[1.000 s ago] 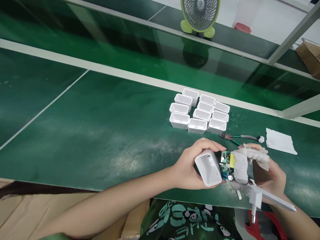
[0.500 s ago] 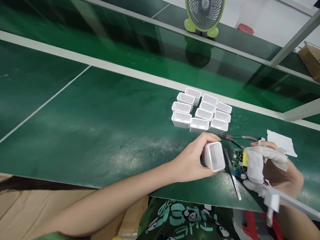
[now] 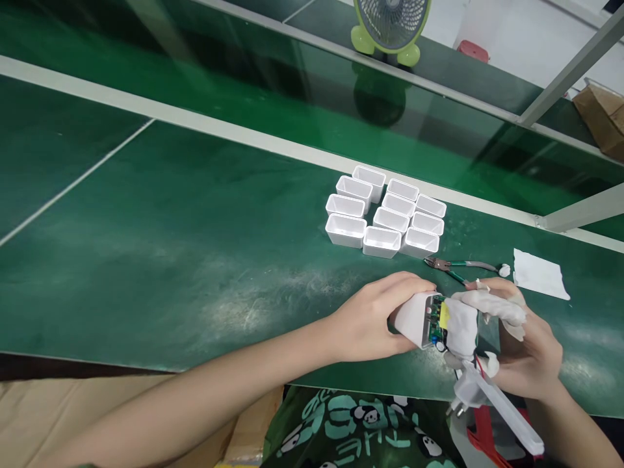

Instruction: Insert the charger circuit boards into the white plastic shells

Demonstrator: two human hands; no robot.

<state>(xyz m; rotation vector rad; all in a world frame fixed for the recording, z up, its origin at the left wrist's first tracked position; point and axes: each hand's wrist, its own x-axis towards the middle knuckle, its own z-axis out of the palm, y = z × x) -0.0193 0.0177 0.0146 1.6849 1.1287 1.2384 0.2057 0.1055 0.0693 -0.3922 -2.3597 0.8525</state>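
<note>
My left hand (image 3: 373,318) grips a white plastic case (image 3: 411,320) from its left side, thumb and fingers wrapped around it, the open end facing right. At that mouth sits the left end of a green circuit board (image 3: 435,320) with a yellow part and a white-covered block. My right hand (image 3: 529,341) holds the board from the right, its fingers partly wrapped in white material. Beneath it hangs a white cover piece with a two-pin plug (image 3: 468,390) and a red wire. How far the board reaches into the case is hard to see.
Several open white cases (image 3: 346,229) stand grouped behind my hands. Cutting pliers (image 3: 441,264) lie just beyond the board, and a white paper piece (image 3: 541,274) is at the right. A green fan (image 3: 392,26) stands on the shelf behind a metal post (image 3: 575,65).
My right hand has moved left, bringing the board to the case mouth. The case has turned so its opening faces right. The tweezers seen earlier are now hidden.
</note>
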